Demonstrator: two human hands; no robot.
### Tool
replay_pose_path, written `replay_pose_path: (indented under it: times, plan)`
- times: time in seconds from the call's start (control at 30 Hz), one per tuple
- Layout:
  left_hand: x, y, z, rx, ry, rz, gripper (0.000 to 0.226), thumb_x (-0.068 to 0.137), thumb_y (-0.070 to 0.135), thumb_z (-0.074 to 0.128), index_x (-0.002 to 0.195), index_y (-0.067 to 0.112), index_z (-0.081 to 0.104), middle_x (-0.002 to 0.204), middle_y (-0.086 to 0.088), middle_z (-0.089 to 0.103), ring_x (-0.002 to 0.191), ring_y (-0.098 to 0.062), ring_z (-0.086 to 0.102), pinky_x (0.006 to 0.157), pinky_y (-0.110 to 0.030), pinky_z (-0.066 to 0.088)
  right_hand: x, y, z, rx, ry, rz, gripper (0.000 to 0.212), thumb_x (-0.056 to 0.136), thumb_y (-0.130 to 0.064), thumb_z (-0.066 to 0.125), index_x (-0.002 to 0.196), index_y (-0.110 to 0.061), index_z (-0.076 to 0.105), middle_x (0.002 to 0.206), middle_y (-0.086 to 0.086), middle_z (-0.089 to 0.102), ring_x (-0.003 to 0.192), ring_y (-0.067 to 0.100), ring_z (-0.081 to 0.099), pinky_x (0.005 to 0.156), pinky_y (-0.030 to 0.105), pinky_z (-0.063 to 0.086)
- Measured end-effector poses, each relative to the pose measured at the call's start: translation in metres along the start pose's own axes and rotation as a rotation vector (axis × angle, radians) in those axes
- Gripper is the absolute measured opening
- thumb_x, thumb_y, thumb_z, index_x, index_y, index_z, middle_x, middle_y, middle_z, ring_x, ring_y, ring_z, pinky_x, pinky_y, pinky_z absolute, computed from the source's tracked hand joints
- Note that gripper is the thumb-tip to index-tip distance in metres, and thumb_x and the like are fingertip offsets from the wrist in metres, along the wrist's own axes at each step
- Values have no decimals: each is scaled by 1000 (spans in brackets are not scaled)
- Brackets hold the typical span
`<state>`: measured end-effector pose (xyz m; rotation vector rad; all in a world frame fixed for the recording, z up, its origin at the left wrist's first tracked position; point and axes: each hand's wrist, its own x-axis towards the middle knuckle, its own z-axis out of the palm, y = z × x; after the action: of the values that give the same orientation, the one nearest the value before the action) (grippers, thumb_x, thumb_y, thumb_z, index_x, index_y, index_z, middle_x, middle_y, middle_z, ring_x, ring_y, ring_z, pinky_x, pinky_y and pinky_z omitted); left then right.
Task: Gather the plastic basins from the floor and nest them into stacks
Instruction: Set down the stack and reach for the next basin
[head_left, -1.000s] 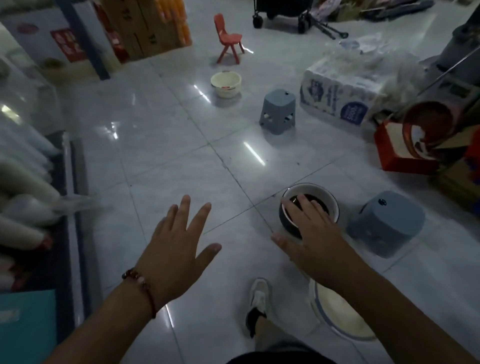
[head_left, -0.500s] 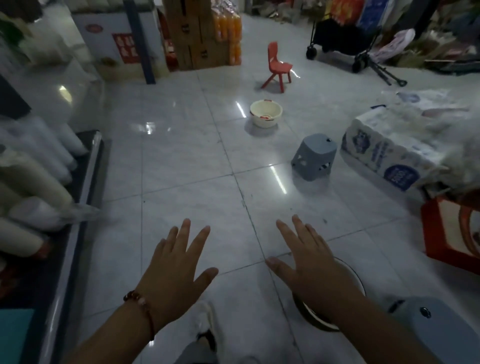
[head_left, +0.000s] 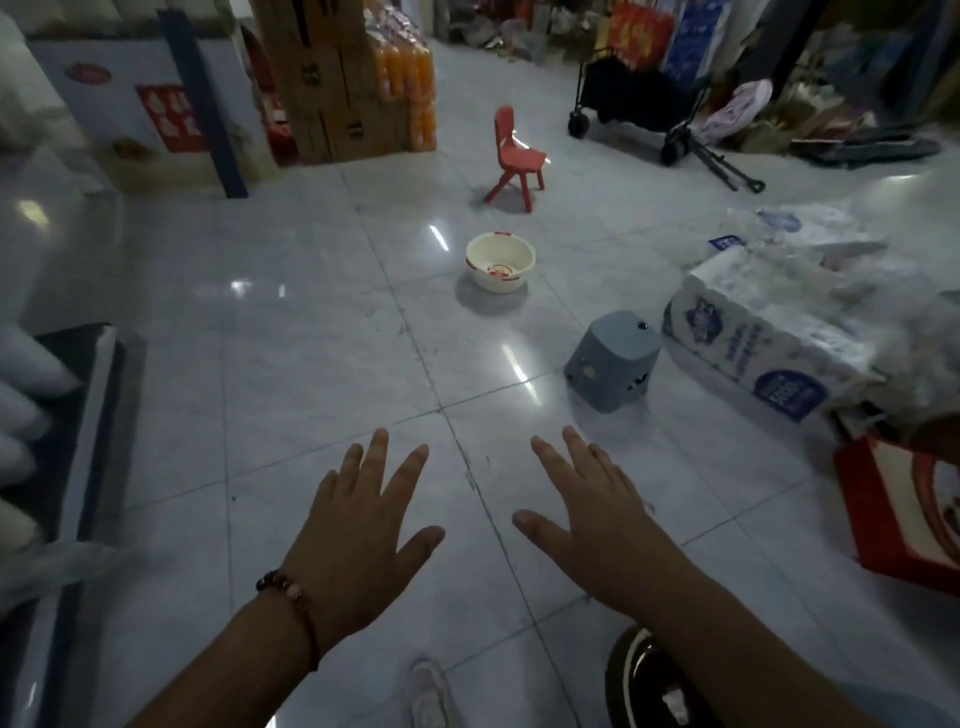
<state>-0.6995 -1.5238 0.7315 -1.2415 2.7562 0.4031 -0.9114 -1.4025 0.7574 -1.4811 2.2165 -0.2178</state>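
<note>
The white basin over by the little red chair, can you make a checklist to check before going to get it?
1. Left hand free: ok, fingers spread, holding nothing.
2. Right hand free: ok, open and holding nothing.
3. White basin upright, ready to lift: ok, open side up on the floor.
4. Basin empty: ok, only a red mark shows inside.
5. Path clear: ok, bare tiles straight ahead; the grey stool stands off to the right.
6. Dark basin by the feet ready for nesting: cannot tell, the right arm hides most of it.
</note>
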Motion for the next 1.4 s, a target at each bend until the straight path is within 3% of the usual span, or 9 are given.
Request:
replay_pose_path:
  times: [0.17,0.4,0.53,0.7,0.9,1.03,1.23,1.4]
  plan:
    - [101,-20,-38,124,-20,110,81,93,68,27,154,34,-15,162,-8,-21,151,-30,-11,121,-43,2,81,-4,-27,6,21,73,78,95,-63,39,156,-37,-3,164,-1,-14,151,24,-9,121,42,1]
    - [235,-14,-67,116,-16,194,104,63,86,-15,154,37,-12,163,-8,-16,151,-30,-10,120,-44,0,187,30,-74,105,89,136,86,82,-77,20,155,-39,-2,164,-3,-14,151,23,-11,122,43,0]
    - [323,-13,-74,99,-14,174,93,69,78,-9,153,38,-14,163,-6,-19,151,-28,-12,120,-42,-1,261,64,-100,166,119,137,77,91,-70,28,155,-39,-2,164,-5,-14,151,22,-10,121,43,2]
    - [423,-11,-84,97,-79,138,105,57,86,-29,151,41,-16,161,-1,-23,151,-25,-15,119,-38,-2,354,109,-142,176,68,151,78,90,-70,29,155,-40,-2,164,-6,-13,151,20,-11,121,41,2]
    - [530,-16,-99,58,-104,68,101,63,88,-13,152,40,-13,163,-2,-18,151,-25,-11,121,-41,2,463,143,-203,86,7,110,77,94,-66,35,156,-37,-1,165,-3,-11,152,22,-8,121,44,1]
    - [587,-19,-101,51,-123,36,112,51,87,-32,151,39,-17,163,-4,-18,151,-27,-10,121,-41,1,525,152,-223,56,-31,89,78,93,-68,33,155,-39,-3,164,-5,-13,151,22,-10,121,43,1]
    - [686,-50,-103,-15,-127,29,109,55,88,-28,151,39,-12,164,-4,-11,152,-29,-2,121,-44,5,636,154,-235,27,-74,80,77,94,-67,34,155,-37,-2,165,-2,-11,151,23,-9,123,45,3]
    - [799,-93,-112,-17,-191,31,98,71,82,-1,156,33,4,164,-11,-1,150,-34,7,120,-47,11,743,146,-253,20,-134,168,76,95,-64,36,155,-37,-1,165,-2,-11,151,24,-9,123,46,4]
